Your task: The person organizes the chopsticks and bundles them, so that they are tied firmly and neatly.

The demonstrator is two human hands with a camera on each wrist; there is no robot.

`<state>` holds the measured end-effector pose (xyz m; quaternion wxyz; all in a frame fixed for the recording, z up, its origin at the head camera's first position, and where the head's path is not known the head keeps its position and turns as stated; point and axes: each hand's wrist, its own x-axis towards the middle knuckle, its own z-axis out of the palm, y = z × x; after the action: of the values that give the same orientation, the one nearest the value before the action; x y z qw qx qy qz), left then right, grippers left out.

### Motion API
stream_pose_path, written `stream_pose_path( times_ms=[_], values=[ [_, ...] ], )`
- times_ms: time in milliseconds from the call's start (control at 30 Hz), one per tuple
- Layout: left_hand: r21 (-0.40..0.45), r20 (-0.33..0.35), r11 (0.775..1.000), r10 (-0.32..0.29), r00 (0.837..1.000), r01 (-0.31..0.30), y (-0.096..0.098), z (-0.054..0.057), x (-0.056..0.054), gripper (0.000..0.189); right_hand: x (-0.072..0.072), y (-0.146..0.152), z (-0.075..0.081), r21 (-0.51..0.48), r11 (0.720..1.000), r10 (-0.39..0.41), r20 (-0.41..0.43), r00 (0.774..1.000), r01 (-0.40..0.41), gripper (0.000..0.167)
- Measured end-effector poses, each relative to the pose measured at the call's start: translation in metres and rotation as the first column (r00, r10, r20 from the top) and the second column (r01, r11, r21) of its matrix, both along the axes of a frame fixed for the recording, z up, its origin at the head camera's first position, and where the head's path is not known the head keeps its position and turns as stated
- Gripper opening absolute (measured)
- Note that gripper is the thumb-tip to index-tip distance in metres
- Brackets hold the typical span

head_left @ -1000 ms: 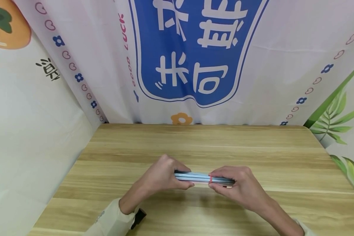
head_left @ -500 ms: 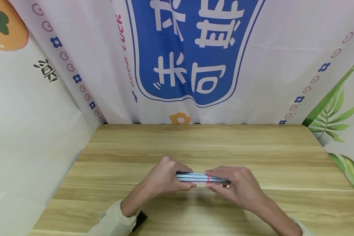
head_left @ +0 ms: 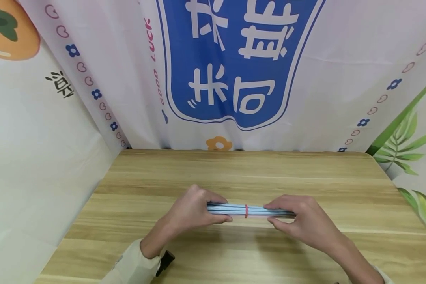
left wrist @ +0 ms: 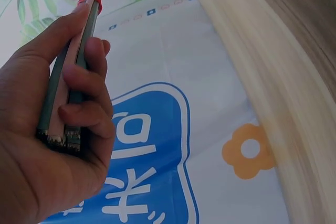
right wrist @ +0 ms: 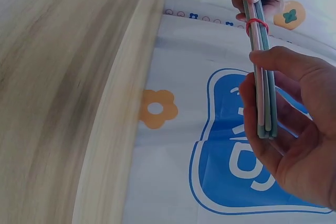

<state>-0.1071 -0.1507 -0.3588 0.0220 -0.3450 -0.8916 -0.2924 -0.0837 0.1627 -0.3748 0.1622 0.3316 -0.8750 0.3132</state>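
Note:
A bundle of thin pale blue and pink sticks (head_left: 256,210) lies crosswise between the two hands, above the tabletop. Round its middle runs a red elastic band (head_left: 246,211). My left hand (head_left: 193,207) grips the bundle's left end, with the fingers wrapped round it in the left wrist view. On the right part, my right hand (head_left: 307,221) holds the sticks between thumb and fingers, a short way from the band. The right wrist view shows the blue-green ends of the bundle (right wrist: 265,98) near the palm, while the left wrist view shows dark, speckled ends (left wrist: 58,139).
The wood-grain table (head_left: 145,173) reaches back to a white printed cloth (head_left: 323,98) with a blue panel (head_left: 230,59). White sheeting (head_left: 32,157) hangs at the left side, and leaf-printed sheeting (head_left: 415,165) at the right. A black piece (head_left: 165,262) juts from the left sleeve.
My right hand has moved off the red band toward the bundle's right end, leaving the band in plain view. The band now sits slightly nearer the left hand, which keeps its grip.

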Motion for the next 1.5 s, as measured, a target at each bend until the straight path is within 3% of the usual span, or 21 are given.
stream_pose_path(
  times_ms=[267,433,600,900,1033,1167,1333,1500],
  values=[
    [-0.014,0.053,1.000,-0.021,0.998,0.022,-0.002,0.001,-0.005,0.037,-0.002,0.003,-0.001,-0.041,0.998,0.045,-0.111,0.993,-0.050,0.034],
    [0.007,0.055,1.000,-0.008,0.998,0.008,-0.004,0.003,-0.006,0.030,-0.001,0.006,-0.001,-0.049,0.999,0.017,-0.049,0.999,-0.019,0.036],
    [0.037,0.006,0.999,-0.024,1.000,0.024,-0.007,0.002,-0.007,0.026,-0.003,0.013,0.000,-0.063,0.998,-0.004,0.043,0.999,0.006,0.038],
    [0.024,-0.008,0.999,-0.028,1.000,0.028,-0.014,0.001,-0.005,0.027,-0.004,0.026,0.000,-0.107,0.994,0.035,0.210,0.977,-0.013,0.032],
    [0.037,0.010,0.999,-0.009,1.000,0.008,-0.020,-0.002,-0.004,0.036,-0.004,0.032,0.001,-0.109,0.994,0.019,0.233,0.972,0.007,0.031],
    [0.110,0.036,0.994,-0.006,0.999,0.002,-0.024,-0.009,-0.004,0.037,-0.005,0.036,-0.001,-0.108,0.994,-0.005,0.240,0.971,0.032,0.031],
    [0.192,0.002,0.981,-0.031,1.000,0.030,-0.025,-0.022,-0.006,0.033,-0.009,0.040,-0.005,-0.111,0.993,-0.023,0.233,0.972,0.049,0.031],
    [0.199,-0.027,0.980,-0.013,1.000,0.018,-0.024,-0.029,-0.008,0.031,-0.017,0.040,-0.009,-0.089,0.994,-0.039,0.244,0.969,0.063,0.029]
  ],
)
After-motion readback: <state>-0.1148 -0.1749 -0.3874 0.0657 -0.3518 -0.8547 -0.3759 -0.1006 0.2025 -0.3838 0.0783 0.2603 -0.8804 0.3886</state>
